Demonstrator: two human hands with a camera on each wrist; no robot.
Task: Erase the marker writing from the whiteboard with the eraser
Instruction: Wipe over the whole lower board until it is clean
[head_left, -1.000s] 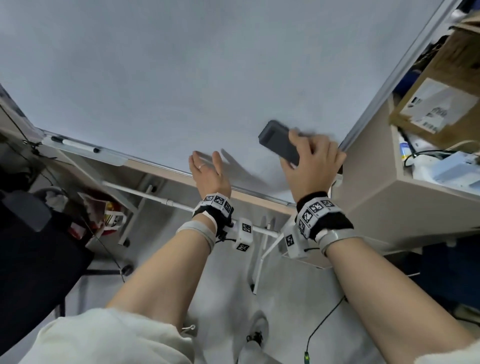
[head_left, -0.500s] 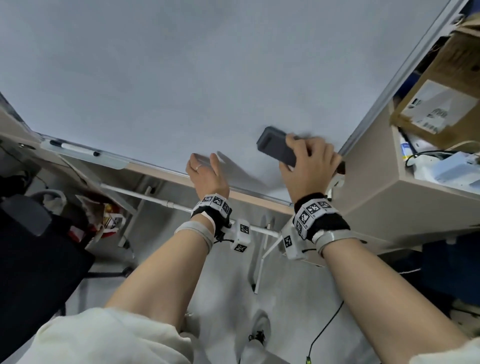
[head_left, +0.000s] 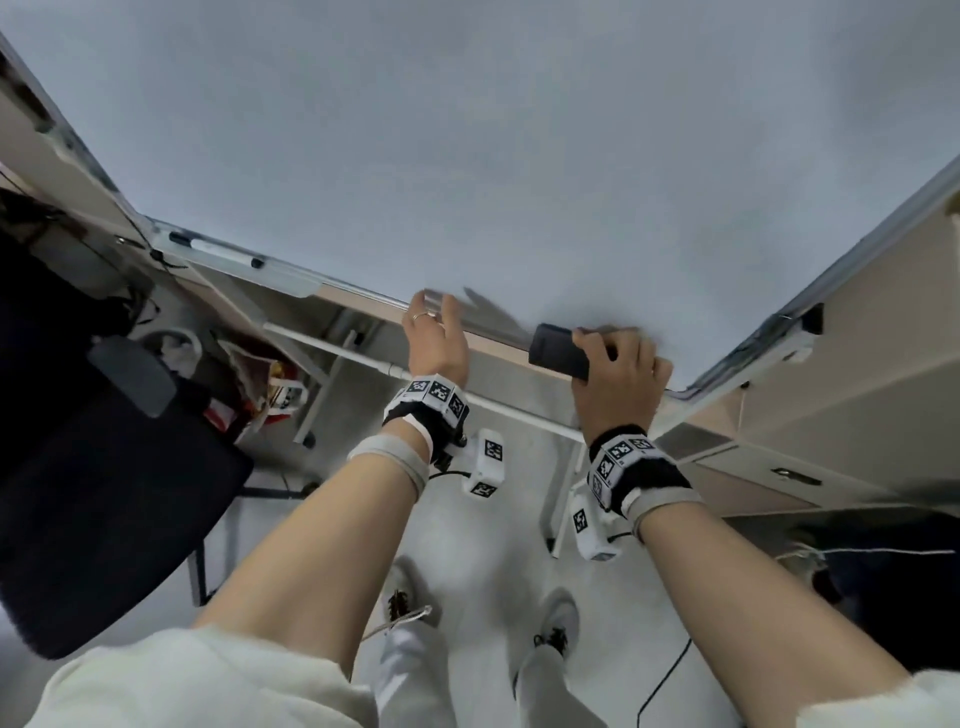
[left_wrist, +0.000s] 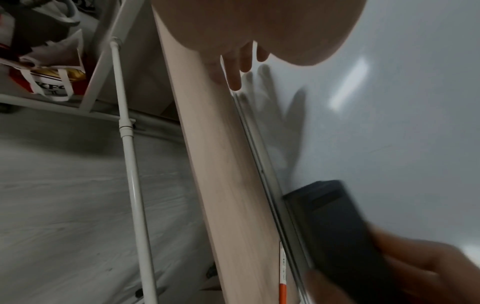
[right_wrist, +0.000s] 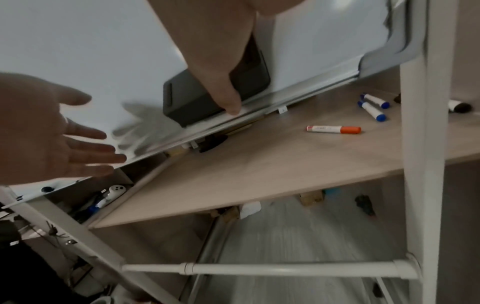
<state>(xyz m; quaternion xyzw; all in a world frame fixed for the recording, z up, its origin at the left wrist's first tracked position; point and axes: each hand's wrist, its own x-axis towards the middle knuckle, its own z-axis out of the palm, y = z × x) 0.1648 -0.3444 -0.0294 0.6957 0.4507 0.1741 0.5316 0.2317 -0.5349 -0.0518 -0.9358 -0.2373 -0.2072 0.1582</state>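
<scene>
The whiteboard (head_left: 467, 156) fills the upper head view, and I see no marker writing on it. My right hand (head_left: 618, 374) grips the dark grey eraser (head_left: 558, 351) and presses it on the board's lower right corner, just above the metal bottom frame (right_wrist: 259, 102). The eraser (right_wrist: 205, 98) shows with my thumb across it in the right wrist view, and blurred (left_wrist: 332, 222) in the left wrist view. My left hand (head_left: 434, 338) lies with straight fingers against the board's bottom edge, left of the eraser, holding nothing.
A wooden shelf (right_wrist: 259, 160) below the board carries an orange-capped marker (right_wrist: 333, 129) and blue-capped markers (right_wrist: 374, 106). A marker (head_left: 218, 248) lies in the tray at the lower left. A black chair (head_left: 104, 467) stands left, a cabinet (head_left: 831, 389) right, a white stand bar (right_wrist: 272, 269) below.
My right hand has slid the eraser down the board to its lower right corner. The left hand has dropped to the board's bottom edge, and the head view has tilted down.
</scene>
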